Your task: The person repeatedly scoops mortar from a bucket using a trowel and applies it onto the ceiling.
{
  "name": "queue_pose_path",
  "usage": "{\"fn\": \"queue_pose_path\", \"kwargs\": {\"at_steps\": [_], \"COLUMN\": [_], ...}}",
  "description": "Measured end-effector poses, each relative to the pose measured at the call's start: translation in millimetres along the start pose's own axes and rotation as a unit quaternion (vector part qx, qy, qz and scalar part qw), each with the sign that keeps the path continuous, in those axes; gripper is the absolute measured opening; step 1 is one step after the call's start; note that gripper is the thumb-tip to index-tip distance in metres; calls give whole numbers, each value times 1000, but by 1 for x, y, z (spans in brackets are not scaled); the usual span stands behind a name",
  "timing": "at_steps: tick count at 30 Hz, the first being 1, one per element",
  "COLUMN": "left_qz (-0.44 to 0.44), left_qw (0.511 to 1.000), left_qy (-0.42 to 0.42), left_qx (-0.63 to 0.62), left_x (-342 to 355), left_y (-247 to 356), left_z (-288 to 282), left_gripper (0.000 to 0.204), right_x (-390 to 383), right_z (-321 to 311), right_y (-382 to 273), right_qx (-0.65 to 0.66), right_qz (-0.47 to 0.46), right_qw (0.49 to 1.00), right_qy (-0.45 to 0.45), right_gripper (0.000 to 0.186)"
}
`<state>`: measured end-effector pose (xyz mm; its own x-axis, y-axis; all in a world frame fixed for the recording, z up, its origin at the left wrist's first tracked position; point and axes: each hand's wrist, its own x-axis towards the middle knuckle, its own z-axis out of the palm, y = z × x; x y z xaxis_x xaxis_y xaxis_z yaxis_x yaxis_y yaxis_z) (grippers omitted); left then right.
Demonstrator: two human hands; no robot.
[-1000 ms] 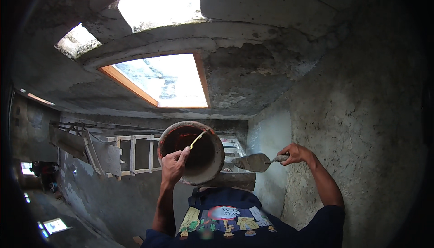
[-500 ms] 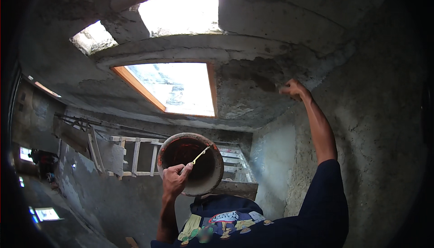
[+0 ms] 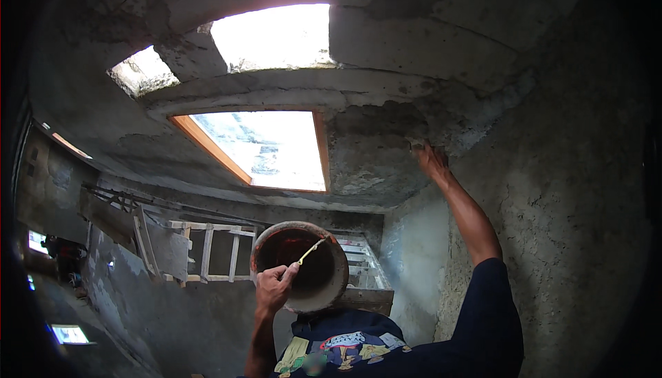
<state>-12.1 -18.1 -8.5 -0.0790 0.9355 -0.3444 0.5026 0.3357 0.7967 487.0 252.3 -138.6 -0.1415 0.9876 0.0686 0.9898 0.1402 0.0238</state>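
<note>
My left hand (image 3: 273,287) is closed on the yellow cord handle (image 3: 314,249) of a round, mortar-stained bucket (image 3: 341,278), held in front of my chest. Its inside is shadowed, with a reddish patch on the far wall. My right arm is stretched up and forward. At its end my right hand (image 3: 433,160) is closed near a rough grey wall (image 3: 372,161), close to the corner. A small pale shape shows at the fingertips, too blurred to name. A darker, damp-looking patch (image 3: 376,119) spreads beside that hand.
An orange-framed window (image 3: 321,150) is left of my right hand, with bright openings (image 3: 276,37) above. Below stand a wooden ladder-like frame (image 3: 207,252) and a slatted wooden piece (image 3: 362,299) behind the bucket. A rough side wall (image 3: 538,240) rises at my right.
My right hand has moved slightly left and lower in the picture. The bucket and my left hand sit a little lower and to the right; the whole view has shifted slightly.
</note>
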Motion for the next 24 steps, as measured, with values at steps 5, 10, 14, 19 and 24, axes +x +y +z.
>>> {"fn": "queue_pose_path", "kwargs": {"at_steps": [5,10,14,19,24], "left_qz": [-10,-20,-25,-28,-28], "left_qw": [1000,1000,1000,999,999], "left_qy": [-1,-13,-13,-17,-23], "left_qx": [-11,-7,6,1,0], "left_x": [1,7,9,10,11], "left_y": [-8,-6,-6,-1,-1], "left_z": [5,10,9,12,13], "left_gripper": [56,56,56,53,54], "right_x": [48,68,70,71,71], "right_z": [-34,-57,-85,-111,-147], "right_y": [-24,1,-7,-9,-16], "right_qx": [98,45,24,-34,-27], "right_qz": [97,51,44,10,15], "right_qw": [988,985,993,998,998], "right_qy": [73,159,111,58,56], "right_gripper": [45,45,36,35,46]}}
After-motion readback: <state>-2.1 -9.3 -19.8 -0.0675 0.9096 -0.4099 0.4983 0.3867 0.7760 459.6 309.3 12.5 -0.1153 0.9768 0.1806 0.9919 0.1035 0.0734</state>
